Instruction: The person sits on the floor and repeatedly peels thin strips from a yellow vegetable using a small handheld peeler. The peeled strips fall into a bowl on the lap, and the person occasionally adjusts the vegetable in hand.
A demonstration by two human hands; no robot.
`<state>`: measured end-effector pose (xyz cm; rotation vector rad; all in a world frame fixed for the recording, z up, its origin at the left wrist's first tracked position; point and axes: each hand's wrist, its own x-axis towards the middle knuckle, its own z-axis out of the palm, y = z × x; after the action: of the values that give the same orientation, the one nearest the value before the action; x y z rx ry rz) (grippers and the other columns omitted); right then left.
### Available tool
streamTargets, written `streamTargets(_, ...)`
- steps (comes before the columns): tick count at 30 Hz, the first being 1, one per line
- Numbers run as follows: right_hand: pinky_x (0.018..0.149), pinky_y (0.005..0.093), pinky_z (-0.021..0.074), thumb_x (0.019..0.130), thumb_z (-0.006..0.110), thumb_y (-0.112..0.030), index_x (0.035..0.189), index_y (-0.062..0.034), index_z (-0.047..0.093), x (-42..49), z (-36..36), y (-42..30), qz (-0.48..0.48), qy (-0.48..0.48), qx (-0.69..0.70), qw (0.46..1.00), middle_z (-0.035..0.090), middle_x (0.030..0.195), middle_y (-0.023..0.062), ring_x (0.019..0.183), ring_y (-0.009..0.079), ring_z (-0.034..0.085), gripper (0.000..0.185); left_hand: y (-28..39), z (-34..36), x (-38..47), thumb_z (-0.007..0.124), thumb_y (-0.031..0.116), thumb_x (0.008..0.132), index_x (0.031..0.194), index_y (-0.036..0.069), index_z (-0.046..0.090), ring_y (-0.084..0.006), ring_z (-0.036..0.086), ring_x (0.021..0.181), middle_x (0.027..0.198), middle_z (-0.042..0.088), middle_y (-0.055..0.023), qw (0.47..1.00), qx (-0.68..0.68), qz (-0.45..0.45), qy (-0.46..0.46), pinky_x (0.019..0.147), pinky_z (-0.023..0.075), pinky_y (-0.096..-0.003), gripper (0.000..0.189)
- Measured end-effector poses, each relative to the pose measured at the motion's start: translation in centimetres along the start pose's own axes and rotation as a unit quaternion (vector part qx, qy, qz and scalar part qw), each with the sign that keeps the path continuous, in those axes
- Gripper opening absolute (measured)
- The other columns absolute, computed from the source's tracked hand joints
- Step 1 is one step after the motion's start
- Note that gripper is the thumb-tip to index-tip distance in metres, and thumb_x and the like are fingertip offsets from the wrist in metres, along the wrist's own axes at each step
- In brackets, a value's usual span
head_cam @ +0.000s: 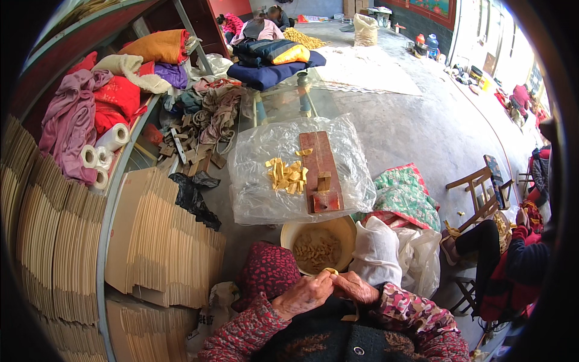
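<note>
My left hand point(307, 293) and my right hand point(357, 287) meet at the fingertips over my lap, both pinching a small yellowish curled strip point(331, 271); its material I cannot tell. Just beyond them a cream basin point(289, 235) holds many small tan curled pieces point(318, 249). Past the basin, a pile of flat yellow strips point(286, 175) lies on clear plastic sheeting point(253, 199) over a table. Beside the pile lies a reddish wooden board point(322, 158) with a small wooden block point(324, 181) standing on it, and one yellow strip point(303, 152) rests across its left edge.
Stacked flat cardboard point(158, 235) stands at the left, below a shelf with clothes and plastic rolls point(113, 137). A green floral cloth point(402, 194) lies right of the table. A wooden chair point(475, 190) and a seated person point(511, 267) are at the right; other people sit farther back.
</note>
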<state>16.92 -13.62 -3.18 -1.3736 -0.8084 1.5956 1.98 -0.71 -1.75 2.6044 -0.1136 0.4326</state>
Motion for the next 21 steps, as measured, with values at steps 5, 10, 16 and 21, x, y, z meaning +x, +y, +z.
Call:
streamTargets(5, 0.054, 0.0258, 0.0342, 0.102, 0.039, -0.037, 0.081, 0.0021, 0.056, -0.4, 0.4, -0.2, -0.042, 0.035, 0.024, 0.998, 0.047, 0.066, -0.0008, 0.061, 0.0078, 0.039, 0.048, -0.1, -1.0, 0.1, 0.061, -0.002, 0.078, 0.084, -0.005, 0.063, -0.0257, 0.06, 0.097, 0.092, 0.06, -0.0124, 0.996, 0.029, 0.083, 0.028, 0.069, 0.0553, -0.0304, 0.007)
streamTargets(10, 0.053, 0.0261, 0.0364, 0.102, 0.039, -0.036, 0.083, 0.0024, 0.056, 0.0, 0.3, 0.2, -0.052, 0.087, 0.058, 0.993, 0.051, 0.067, 0.0005, 0.06, 0.0089, 0.043, 0.046, 0.0, -1.5, -0.4, 0.069, 0.0, 0.077, 0.098, -0.003, 0.064, -0.0274, 0.062, 0.1, 0.103, 0.061, -0.013, 0.991, -0.051, 0.011, 0.123, 0.076, 0.0548, -0.0302, 0.021)
streamTargets(16, 0.053, 0.027, 0.0366, 0.101, 0.039, -0.028, 0.087, 0.0006, 0.056, -0.3, 0.0, 0.2, -0.093, 0.123, 0.006, 0.988, 0.051, 0.066, 0.0006, 0.058, 0.0089, 0.043, 0.036, -0.7, 0.3, -2.3, 0.069, 0.002, 0.084, 0.102, 0.0, 0.064, -0.0096, 0.06, 0.083, 0.102, 0.063, -0.0068, 0.834, -0.462, -0.247, 0.173, 0.069, 0.0503, -0.0224, 0.019)
streamTargets(21, 0.057, 0.0261, 0.0385, 0.101, 0.041, -0.027, 0.096, 0.0023, 0.058, -0.4, 0.7, 0.0, -0.098, 0.101, -0.006, 0.99, 0.053, 0.071, 0.0009, 0.064, 0.0083, 0.046, 0.034, -2.1, 1.7, -2.3, 0.063, 0.006, 0.089, 0.11, -0.001, 0.061, -0.0085, 0.059, 0.082, 0.097, 0.064, -0.0039, 0.641, -0.68, -0.306, 0.18, 0.075, 0.0482, -0.0209, 0.022)
